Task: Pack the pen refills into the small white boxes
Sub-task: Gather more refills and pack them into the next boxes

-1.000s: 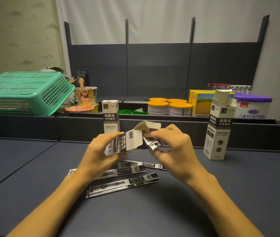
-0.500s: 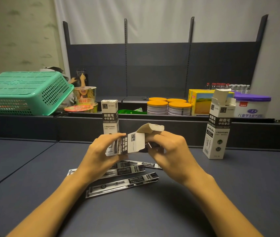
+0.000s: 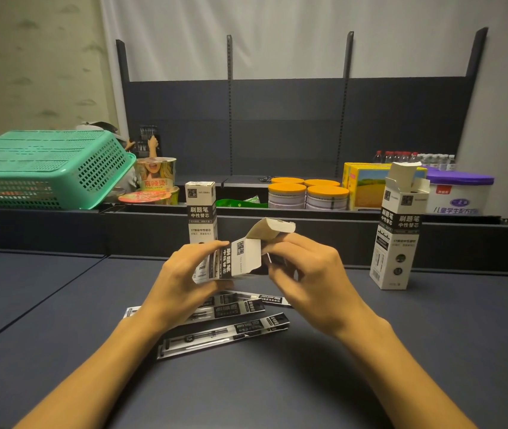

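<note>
While a box (image 3: 240, 261) is gripped sideways above the table (image 3: 60, 305) by the left hand (image 3: 184, 270), its open flap end is being fingered by the right hand (image 3: 305, 270). Looks roughly midway: one box (image 3: 200, 209) is stood closed, another (image 3: 396, 230) open, and refills (image 3: 225, 335) are left lying underneath.

Left hand (image 3: 184, 270) gripping sideways white box (image 3: 240, 261), right hand (image 3: 305, 274) at its open flap, refill packets (image 3: 225, 334) on table (image 3: 432, 335) below
</note>
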Motion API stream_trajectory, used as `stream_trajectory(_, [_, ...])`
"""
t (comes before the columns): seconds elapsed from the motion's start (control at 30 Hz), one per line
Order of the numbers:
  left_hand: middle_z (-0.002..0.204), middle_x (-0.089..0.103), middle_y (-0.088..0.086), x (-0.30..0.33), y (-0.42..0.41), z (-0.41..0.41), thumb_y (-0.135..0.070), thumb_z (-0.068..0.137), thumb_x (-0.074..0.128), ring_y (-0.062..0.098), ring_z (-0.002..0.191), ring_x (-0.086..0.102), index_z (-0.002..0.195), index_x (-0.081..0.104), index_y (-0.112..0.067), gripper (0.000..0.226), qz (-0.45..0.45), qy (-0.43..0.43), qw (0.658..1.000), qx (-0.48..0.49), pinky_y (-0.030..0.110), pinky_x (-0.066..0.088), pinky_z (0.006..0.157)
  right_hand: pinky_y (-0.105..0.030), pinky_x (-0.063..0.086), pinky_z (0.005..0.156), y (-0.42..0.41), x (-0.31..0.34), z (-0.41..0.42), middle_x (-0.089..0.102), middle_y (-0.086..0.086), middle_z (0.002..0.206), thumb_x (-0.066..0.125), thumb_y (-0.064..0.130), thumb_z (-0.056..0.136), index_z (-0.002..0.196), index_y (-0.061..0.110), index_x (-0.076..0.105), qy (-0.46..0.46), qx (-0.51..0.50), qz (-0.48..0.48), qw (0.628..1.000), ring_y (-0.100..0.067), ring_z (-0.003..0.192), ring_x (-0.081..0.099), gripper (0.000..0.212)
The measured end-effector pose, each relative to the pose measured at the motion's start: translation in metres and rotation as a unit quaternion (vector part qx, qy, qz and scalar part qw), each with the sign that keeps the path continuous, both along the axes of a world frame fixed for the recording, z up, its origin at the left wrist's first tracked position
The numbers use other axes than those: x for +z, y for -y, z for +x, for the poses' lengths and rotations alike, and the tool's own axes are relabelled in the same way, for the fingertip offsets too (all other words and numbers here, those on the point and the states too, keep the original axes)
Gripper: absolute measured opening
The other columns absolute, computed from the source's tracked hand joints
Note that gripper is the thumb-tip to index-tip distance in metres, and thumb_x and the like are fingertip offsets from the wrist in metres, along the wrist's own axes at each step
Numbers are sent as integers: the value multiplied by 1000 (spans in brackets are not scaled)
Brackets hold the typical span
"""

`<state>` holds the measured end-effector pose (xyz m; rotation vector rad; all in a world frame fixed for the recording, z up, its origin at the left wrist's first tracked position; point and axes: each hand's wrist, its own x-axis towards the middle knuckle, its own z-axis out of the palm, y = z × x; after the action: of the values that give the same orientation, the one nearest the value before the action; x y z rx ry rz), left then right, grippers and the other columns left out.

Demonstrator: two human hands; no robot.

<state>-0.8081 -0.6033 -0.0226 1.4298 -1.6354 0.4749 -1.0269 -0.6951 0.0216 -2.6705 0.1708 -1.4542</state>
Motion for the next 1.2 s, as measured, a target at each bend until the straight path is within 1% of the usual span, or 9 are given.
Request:
stream_trajectory(0.23, [122,54,-12,0,1,1,-35,71,74,14,111,55,130,45,-34,66,2,8,1000,-5,45,53,87,-2,35,69,-1,-1,0,69,-1,95,59,13,87,103,11,68,-33,-1,21,999,2,75,47,19])
stream_trajectory(0.37, [121,54,-15,1,0,0,-39,72,75,10,111,54,130,46,-33,65,5,26,1000,-13,46,52,88,-32,52,62,0,-3,0,72,-2,96,53,19,91,110,13,65,-53,4,57,997,-17,74,63,23])
stream_trajectory(0.43, [121,54,-14,2,0,-1,-38,72,75,10,112,53,130,46,-33,65,5,28,999,-14,46,52,88,-37,52,60,0,-4,-1,72,-2,93,52,21,92,113,14,65,-64,-4,60,996,-18,71,63,25])
stream_trajectory(0.53, [122,56,-11,3,-1,-2,-39,73,74,11,112,54,130,46,-33,64,8,31,999,-16,46,53,89,-32,52,62,-1,-3,-2,67,4,93,48,22,94,122,18,60,-105,-6,80,991,-12,71,58,31])
stream_trajectory(0.63, [122,60,-5,3,-1,-3,-34,72,75,13,113,55,130,46,-32,65,15,41,999,-17,47,52,89,-27,57,70,-3,-5,-2,65,2,124,45,24,97,128,22,53,-138,0,106,985,-15,95,64,31])
stream_trajectory(0.7, [122,60,-5,3,-1,-3,-33,71,75,14,113,55,130,46,-31,65,18,48,999,-16,46,52,90,-29,58,71,-6,-5,-2,60,3,132,42,27,97,126,24,52,-160,0,125,979,-18,102,64,32])
stream_trajectory(0.9, [121,60,-4,4,-2,-6,-34,71,71,8,113,50,129,46,-30,64,23,71,997,-23,39,51,89,-31,54,83,-8,-3,-4,57,6,130,36,26,101,122,24,54,-235,-26,142,961,-14,99,59,27])
stream_trajectory(1.07, [119,63,2,4,-2,-6,-36,71,69,8,114,48,128,47,-27,61,35,96,995,-17,31,47,90,-31,52,94,-8,-5,-6,50,5,141,34,28,103,134,26,47,-291,-30,174,940,-15,117,56,34])
stream_trajectory(1.2, [119,63,2,4,-1,-5,-34,71,71,8,114,49,129,46,-28,63,32,83,996,-13,36,50,89,-25,54,82,-10,-4,-6,53,4,137,36,26,102,127,24,51,-274,-42,157,948,-15,105,59,30])
